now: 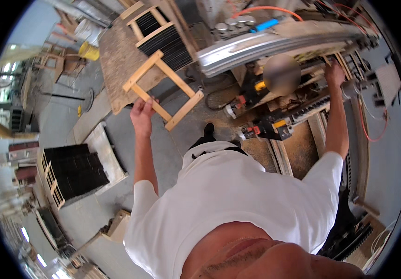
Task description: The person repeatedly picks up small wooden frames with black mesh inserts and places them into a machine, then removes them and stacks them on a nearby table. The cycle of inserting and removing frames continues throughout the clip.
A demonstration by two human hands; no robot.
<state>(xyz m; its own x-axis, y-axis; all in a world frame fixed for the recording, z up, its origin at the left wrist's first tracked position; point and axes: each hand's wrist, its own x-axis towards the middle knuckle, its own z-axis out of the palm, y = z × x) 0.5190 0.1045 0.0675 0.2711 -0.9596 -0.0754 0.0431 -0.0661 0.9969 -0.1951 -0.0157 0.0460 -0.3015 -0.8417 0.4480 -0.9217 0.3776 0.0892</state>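
Observation:
My left hand (143, 114) is closed on one rail of a small pale wooden frame (180, 114), holding it up in the air, tilted, to the left of a machine. The frame is made of several slats joined at the corners. Off to the right, my right hand (334, 73) reaches over the machine (293, 118) with its fingers closed round pale wooden slats (344, 65), which look like part of a similar frame. The hand and distance hide how the fingers lie on them. A blurred round patch covers part of the machine.
Stacked frames with black slats (164, 44) lie on a brown board (121, 60) ahead. Another black stack (72, 172) stands on the floor at left. A long metal rail (256, 49) crosses behind the machine, with a blue tool (264, 25) and orange hose (270, 8) above.

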